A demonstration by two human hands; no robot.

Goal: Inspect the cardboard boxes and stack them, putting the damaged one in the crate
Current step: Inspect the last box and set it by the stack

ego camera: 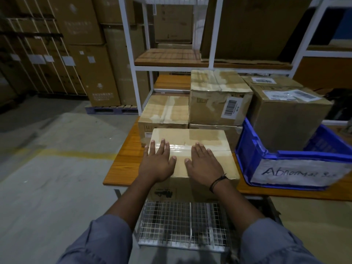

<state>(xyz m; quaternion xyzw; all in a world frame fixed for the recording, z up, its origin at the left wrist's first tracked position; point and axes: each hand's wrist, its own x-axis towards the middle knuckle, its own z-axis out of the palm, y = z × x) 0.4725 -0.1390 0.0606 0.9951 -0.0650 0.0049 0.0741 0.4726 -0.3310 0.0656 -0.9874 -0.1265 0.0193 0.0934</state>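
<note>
On table edge, L hand (157, 162) & R hand (204, 164) flat atop box (187, 137).

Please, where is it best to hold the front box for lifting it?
I would grip the front box by its side walls, left hand from the left, right hand from the right: it is wide, taped shut, without handles, and both sides stand free.

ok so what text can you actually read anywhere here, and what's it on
"Abnormal", handwritten on the white label of the blue crate; the word after it is unclear.
Barcode sticker on the upper stacked box: digits too small to read.
Labels on the box in the crate: too small.
Print on the near box front: blurred.
Lettering on the far cartons: too faint.
</note>
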